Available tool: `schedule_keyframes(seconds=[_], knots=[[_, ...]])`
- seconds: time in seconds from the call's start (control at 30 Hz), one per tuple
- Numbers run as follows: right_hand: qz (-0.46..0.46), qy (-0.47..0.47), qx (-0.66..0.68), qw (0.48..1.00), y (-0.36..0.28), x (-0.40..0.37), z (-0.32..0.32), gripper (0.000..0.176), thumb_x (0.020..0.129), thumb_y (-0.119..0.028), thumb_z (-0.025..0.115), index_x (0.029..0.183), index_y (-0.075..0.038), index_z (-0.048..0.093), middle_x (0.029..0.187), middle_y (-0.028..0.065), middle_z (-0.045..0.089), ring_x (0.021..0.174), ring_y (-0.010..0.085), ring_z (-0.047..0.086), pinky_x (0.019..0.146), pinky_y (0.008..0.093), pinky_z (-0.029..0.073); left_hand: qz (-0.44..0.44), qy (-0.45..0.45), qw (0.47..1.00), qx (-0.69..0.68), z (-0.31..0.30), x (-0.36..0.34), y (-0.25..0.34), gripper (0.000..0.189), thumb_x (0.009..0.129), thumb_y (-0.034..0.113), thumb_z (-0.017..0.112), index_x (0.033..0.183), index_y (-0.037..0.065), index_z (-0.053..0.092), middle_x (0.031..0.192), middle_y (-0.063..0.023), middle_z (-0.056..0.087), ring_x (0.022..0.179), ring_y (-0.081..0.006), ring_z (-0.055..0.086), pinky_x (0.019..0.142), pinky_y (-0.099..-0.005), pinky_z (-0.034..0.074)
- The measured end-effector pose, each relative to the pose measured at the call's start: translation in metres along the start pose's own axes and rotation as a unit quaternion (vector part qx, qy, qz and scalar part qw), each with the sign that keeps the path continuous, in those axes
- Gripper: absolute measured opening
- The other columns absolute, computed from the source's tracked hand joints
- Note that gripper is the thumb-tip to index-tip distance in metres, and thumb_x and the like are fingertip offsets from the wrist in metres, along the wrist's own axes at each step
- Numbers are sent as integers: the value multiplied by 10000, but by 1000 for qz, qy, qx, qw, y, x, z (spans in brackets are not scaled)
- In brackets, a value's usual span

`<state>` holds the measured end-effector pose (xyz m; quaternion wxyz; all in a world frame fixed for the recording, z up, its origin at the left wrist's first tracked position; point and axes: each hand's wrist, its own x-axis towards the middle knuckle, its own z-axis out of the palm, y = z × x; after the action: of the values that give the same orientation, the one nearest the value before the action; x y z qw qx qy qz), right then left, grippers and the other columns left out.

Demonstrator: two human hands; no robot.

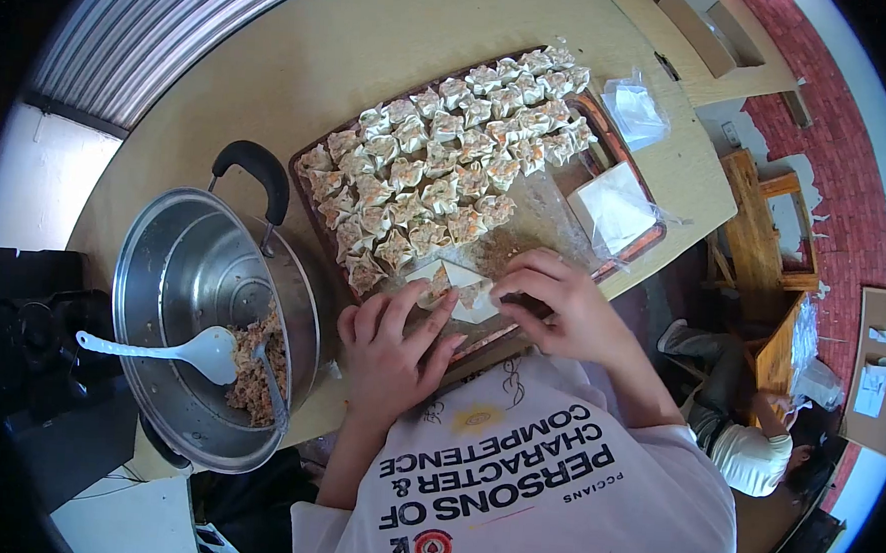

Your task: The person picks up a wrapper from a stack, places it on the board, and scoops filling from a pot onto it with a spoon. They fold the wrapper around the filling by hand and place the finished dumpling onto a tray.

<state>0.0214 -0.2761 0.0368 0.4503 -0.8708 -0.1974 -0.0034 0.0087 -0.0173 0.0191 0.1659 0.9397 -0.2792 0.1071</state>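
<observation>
Step in hand: we judge this to be the folding of one square white dough wrapper with minced filling point(458, 285), partly closed.
Location of wrapper: on the near end of the dark brown rectangular tray point(648, 239), just in front of the rows of folded filled dumplings point(439, 166).
Left hand point(391, 346): fingers laid out nearly flat, tips pressing the wrapper's left corner; nothing is gripped.
Right hand point(562, 305): fingers curled, tips on the wrapper's right edge; we cannot tell whether the thumb pinches beneath.
What the next move calls for: in our judgement, an even press along the loose edges, light enough to keep the filling inside.
Supplies: a round steel pot with a black handle point(178, 263) stands left of the tray, holding minced filling point(253, 362) and a white plastic ladle point(159, 347); a stack of white wrappers in clear plastic point(615, 205) lies on the tray's right end.
Support: a tan wooden table point(274, 67).
Others: a person in a white top point(749, 453) sits well apart, lower right.
</observation>
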Motion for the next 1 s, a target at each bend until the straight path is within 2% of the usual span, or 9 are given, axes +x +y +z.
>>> schedule_keyframes(seconds=[0.07,0.13,0.17,0.23,0.4,0.47,0.57,0.8,1.0], knots=[[-22,-25,-16,999,3,-2,-9,243,807,4,809,1028,-65,734,1070,93,672,969,294,686,811,366,566,-3,-7,1000,-9,0,0,0,435,934,442,705,1347,311,723,1373,18,595,1196,-247,476,1035,-463,342],[-41,-40,-19,998,8,-3,-10,201,821,-42,788,1004,-76,711,1058,82,654,952,306,679,828,413,559,-2,-2,1000,-9,0,0,0,438,934,441,704,1352,311,721,1382,18,594,1194,-247,478,1037,-461,342],[-41,-39,-19,998,10,-2,-11,201,821,-42,788,1004,-76,711,1058,82,654,952,306,679,828,413,559,-2,4,1000,-9,0,0,0,441,935,439,703,1357,311,719,1390,18,592,1192,-247,480,1039,-459,343],[-119,-42,-63,990,15,-1,-11,205,797,-63,803,983,-91,721,1080,56,645,938,277,675,818,399,561,-2,-7,1000,-15,-1,1,0,442,922,399,716,1353,304,726,1419,3,578,1197,-267,468,1062,-464,324],[-166,-54,-118,978,23,-1,-11,235,788,-95,808,1011,-120,739,1108,31,648,953,244,664,823,384,563,-5,-35,999,-28,-2,4,0,453,910,358,724,1359,290,728,1535,-16,528,1208,-290,462,1086,-465,304],[-179,-58,-143,972,23,-2,-10,245,792,-105,814,1030,-130,759,1108,29,666,960,239,663,826,379,565,-7,-32,999,-8,-3,2,1,460,950,455,682,1386,309,702,1570,34,512,1210,-253,478,1046,-451,340],[-182,-49,-157,969,24,-4,-8,238,803,-126,809,1036,-142,761,1121,28,663,961,244,662,837,382,566,9,-27,1000,7,-5,-2,0,473,950,465,680,1397,310,694,1585,32,501,1218,-257,479,1044,-452,343],[-203,-51,-176,962,24,-3,-8,262,802,-129,803,1058,-127,748,1115,35,658,956,245,664,822,370,563,2,-33,999,-16,-4,0,-1,479,945,447,691,1405,312,684,1580,33,505,1217,-253,487,1039,-452,350],[-225,-50,-191,954,27,-1,-10,238,804,-128,795,1034,-119,733,1090,40,651,938,251,667,809,377,565,5,34,999,-21,-2,0,5,386,903,328,747,1287,286,749,1450,46,590,1173,-232,521,1013,-446,365]])
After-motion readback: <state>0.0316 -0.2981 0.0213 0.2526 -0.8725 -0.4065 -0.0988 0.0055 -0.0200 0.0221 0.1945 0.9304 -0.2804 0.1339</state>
